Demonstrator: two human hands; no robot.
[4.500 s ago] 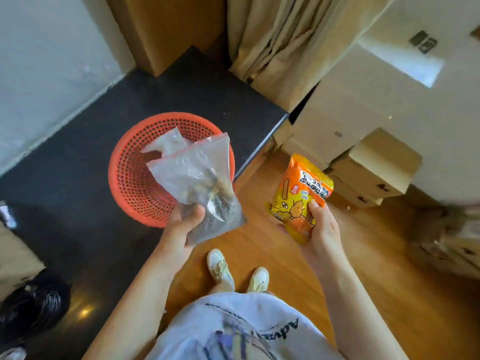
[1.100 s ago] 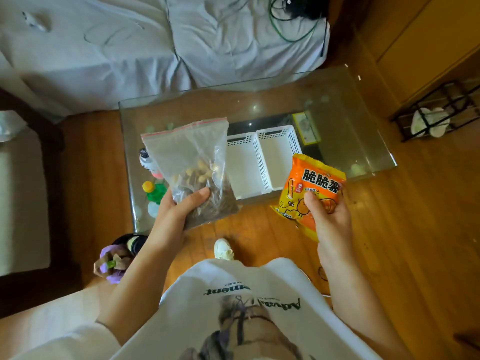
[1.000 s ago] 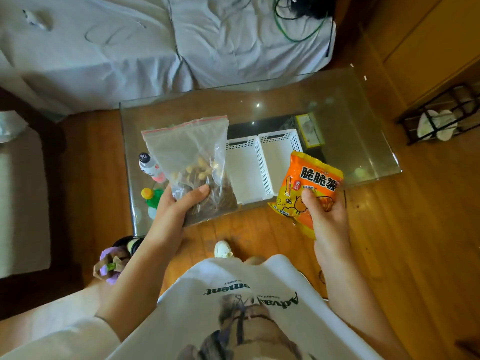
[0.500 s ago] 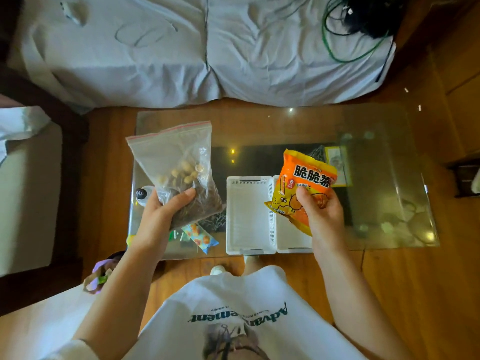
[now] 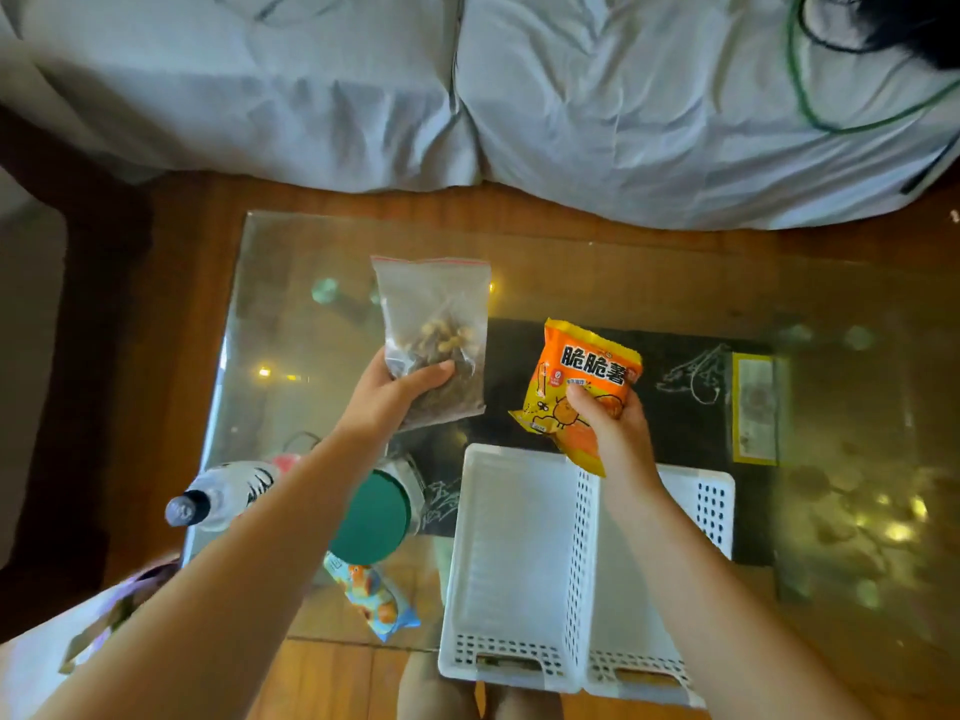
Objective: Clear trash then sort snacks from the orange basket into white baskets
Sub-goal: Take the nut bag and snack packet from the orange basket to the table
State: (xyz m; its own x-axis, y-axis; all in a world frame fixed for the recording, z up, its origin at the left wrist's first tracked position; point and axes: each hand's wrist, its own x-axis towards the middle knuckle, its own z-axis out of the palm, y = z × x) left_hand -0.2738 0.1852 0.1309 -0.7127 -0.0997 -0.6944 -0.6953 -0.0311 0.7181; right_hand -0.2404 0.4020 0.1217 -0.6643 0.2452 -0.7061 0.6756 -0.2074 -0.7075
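My left hand (image 5: 390,393) grips a clear zip bag of nuts and dark bits (image 5: 434,335), held upright over the glass table (image 5: 291,314). My right hand (image 5: 615,433) holds an orange snack packet (image 5: 582,379) above the far end of two white baskets. The left white basket (image 5: 506,563) and the right white basket (image 5: 701,504) stand side by side at the table's near edge, with nothing visible inside them. The orange basket is out of view.
On the table's left stand a clear bottle with a dark cap (image 5: 218,498), a jar with a green lid (image 5: 376,517) and a small blue snack packet (image 5: 371,597). A yellow-framed card (image 5: 756,407) lies at right. A grey-sheeted bed (image 5: 571,96) runs behind.
Earlier I stood at the orange basket holding both packets, then turned to the glass table. In the last half second I came closer, and both hands moved forward over the table and baskets.
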